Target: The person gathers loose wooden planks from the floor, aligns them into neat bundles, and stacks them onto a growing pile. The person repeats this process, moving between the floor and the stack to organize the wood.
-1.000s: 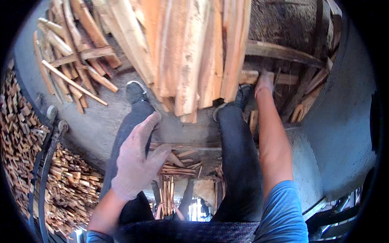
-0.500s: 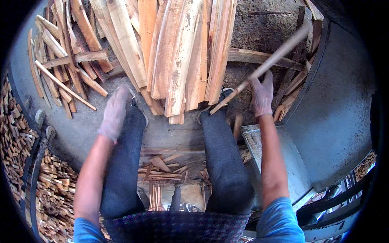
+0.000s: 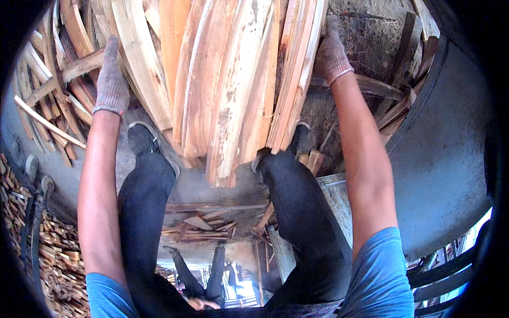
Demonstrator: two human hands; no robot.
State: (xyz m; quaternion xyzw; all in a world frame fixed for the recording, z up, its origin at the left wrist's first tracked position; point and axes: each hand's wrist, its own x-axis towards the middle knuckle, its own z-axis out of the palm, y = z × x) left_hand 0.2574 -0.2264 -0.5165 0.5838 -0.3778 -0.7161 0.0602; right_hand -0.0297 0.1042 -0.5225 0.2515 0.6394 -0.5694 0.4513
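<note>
A thick bundle of long, rough-sawn wooden slabs (image 3: pixel 228 100) lies in front of me, its near ends between my shoes. My left hand (image 3: pixel 111 79), in a pale knitted glove, is alongside the bundle's left side with its fingers stretched out. On the other side, my right hand (image 3: pixel 333 55), gloved likewise, lies against the outermost slabs (image 3: pixel 302 69). Its fingers extend forward, partly hidden by the wood and blurred. Neither hand has a stick in it.
Loose narrow wood strips (image 3: pixel 47 119) lie at the left, with a crosswise wooden bar (image 3: pixel 69 74) among them. A large grey metal panel (image 3: pixel 450 148) curves along the right. Stacked cut sticks (image 3: pixel 63 259) fill the lower left. Another person's legs (image 3: pixel 214 273) show beyond mine.
The stick that was at my right hand is gone from it. Both hands have moved forward to the sides of the slab bundle, and my view has tilted and come closer.
</note>
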